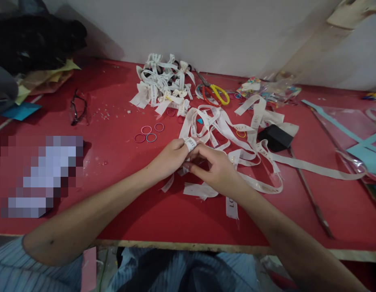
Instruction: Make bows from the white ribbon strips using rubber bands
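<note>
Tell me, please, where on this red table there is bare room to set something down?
Bare red table lies between the glasses and the finished bows, and along the near edge left of the left hand. Crowded: loose ribbon, scissors and black block beyond the right hand.

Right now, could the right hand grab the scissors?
Probably yes. The right hand is busy pinching ribbon with the left hand, so it would have to let go first. The scissors lie in the open beyond it, with only loose ribbon strips between.
</note>
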A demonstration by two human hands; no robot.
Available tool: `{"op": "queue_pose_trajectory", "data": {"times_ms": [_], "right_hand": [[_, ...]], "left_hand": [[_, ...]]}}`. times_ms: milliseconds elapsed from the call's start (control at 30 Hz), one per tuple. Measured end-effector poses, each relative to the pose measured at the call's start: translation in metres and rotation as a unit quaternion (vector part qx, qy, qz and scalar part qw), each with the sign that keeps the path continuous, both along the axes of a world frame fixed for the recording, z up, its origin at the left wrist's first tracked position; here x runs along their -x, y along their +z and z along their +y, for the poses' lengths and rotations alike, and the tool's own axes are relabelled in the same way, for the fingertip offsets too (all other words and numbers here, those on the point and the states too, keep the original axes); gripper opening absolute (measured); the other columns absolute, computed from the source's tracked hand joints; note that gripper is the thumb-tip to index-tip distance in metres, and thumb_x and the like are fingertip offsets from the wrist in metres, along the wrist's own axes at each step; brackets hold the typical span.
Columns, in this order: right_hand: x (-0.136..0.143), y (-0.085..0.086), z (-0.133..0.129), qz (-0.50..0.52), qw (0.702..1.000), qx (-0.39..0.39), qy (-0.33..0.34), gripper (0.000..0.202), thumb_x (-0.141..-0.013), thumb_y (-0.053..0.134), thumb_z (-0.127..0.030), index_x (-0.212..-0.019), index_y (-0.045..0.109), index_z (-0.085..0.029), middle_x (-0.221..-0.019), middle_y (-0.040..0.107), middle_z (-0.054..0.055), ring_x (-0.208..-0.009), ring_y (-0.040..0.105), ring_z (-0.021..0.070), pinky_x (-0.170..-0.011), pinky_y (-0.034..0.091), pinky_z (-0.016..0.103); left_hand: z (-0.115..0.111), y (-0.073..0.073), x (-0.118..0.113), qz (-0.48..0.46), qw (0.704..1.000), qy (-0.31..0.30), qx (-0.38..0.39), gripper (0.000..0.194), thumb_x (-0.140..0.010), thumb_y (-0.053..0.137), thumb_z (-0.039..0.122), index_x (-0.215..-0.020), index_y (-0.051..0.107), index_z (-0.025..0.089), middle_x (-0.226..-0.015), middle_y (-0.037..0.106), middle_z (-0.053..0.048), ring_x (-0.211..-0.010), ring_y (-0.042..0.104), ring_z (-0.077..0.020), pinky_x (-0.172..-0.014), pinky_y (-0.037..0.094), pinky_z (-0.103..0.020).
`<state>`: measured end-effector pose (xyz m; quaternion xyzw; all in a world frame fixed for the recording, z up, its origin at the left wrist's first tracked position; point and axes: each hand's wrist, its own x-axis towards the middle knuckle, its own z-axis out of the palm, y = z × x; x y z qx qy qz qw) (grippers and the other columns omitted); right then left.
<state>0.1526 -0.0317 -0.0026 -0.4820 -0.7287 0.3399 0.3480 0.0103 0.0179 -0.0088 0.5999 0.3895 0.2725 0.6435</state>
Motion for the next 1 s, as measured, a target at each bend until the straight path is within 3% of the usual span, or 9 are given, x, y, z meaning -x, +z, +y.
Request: {"op": "queue_pose_trajectory", "data": {"times_ms": [200,1000], "right_hand": [[-0.0011,-0.0019,0.0000,0.000,1.000,0.006,0.002,0.009,-0.082,0.060,-0.012,-0.083,0.056,-0.019,-0.079,0.062,-0.002,-0.070,0.059,0.0116,-0.067,0.045,0.024],[-0.0010,-0.0022,0.0006,0.003,1.000,0.006,0.002,0.010,-0.081,0.061,-0.013,-0.082,0.055,-0.021,-0.078,0.062,-0.004,-0.069,0.060,0.0124,-0.066,0.047,0.025]], "left_hand": [[-0.0005,-0.0001,0.0006,-0.002,1.000,-0.004,-0.010,0.027,-0.089,0.040,0.023,-0.062,0.039,0.017,-0.061,0.035,0.005,-0.055,0.031,-0.0084,-0.051,0.028,-0.021],[-0.0006,0.0005,0.0007,-0.003,1.000,-0.005,0.001,0.028,-0.089,0.040,0.026,-0.062,0.038,0.018,-0.061,0.034,0.005,-0.055,0.029,-0.0082,-0.050,0.026,-0.022]]}}
